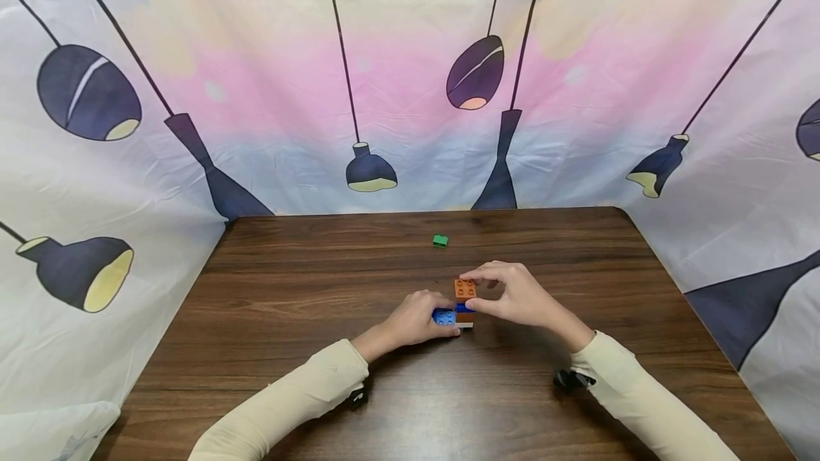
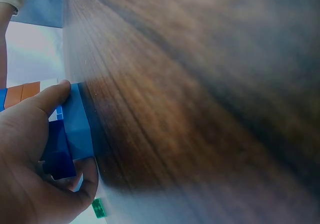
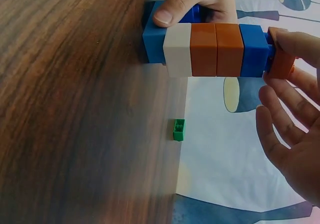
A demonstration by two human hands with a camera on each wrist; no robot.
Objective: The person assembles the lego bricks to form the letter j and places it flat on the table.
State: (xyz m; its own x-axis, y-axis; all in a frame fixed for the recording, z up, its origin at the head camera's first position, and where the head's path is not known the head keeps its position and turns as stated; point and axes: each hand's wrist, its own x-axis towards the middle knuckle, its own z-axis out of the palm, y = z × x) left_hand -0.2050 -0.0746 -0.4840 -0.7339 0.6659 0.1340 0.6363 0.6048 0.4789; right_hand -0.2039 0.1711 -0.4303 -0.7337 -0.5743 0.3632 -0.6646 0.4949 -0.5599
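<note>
A tower of toy bricks stands on the table: in the right wrist view a light blue brick point(image 3: 154, 39) is at its base, then a white brick point(image 3: 178, 50), two orange bricks point(image 3: 216, 50) and a blue brick point(image 3: 253, 50). At the top sits an orange brick point(image 3: 281, 54), slightly tilted, with blue studs showing in the gap under it. My right hand point(image 1: 515, 296) pinches this top brick between thumb and fingers. My left hand point(image 1: 413, 320) grips the base from the left, thumb at the near side. A darker blue brick point(image 2: 59, 151) shows within the left hand's grasp.
Behind the tower a small green brick point(image 1: 440, 240) lies by itself on the brown wooden table point(image 1: 307, 269). A cloth backdrop point(image 1: 410, 77) with printed lamps hangs behind the far table edge.
</note>
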